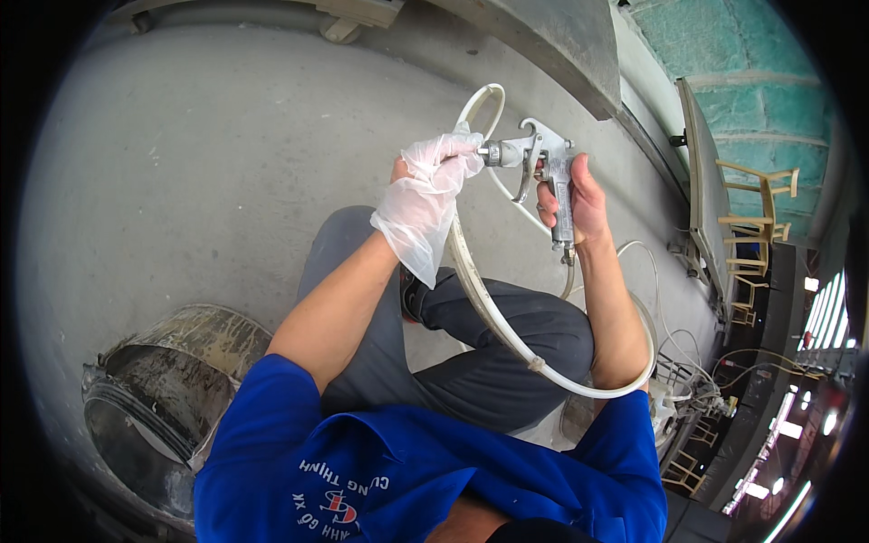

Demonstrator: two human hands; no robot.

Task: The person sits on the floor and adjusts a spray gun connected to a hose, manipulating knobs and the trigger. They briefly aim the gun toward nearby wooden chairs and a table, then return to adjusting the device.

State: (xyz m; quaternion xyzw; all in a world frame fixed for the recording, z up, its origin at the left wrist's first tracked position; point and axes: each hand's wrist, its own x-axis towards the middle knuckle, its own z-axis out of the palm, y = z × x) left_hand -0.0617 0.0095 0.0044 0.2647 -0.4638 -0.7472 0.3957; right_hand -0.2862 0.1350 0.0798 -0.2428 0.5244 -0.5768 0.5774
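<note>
A silver paint spray gun (559, 185) is held up in front of me, its hook at the top and its nozzle end pointing left. My right hand (587, 197), bare, is wrapped round its grip with the thumb raised along the back. My left hand (439, 167) wears a thin clear plastic glove (418, 213) and has its fingers closed at the nozzle; the glove partly hides what they pinch. A white hose (493, 317) loops from near the left hand, over my knee and round my right forearm. A second, thinner hose joins the bottom of the grip.
A paint-crusted bucket (172, 380) lies tipped at the lower left on the grey floor (208, 172). A grey board or bench edge (552, 54) runs across the top right. Wooden chair frames (760, 217) stand at the far right, with thin hoses and equipment (674, 389) below them.
</note>
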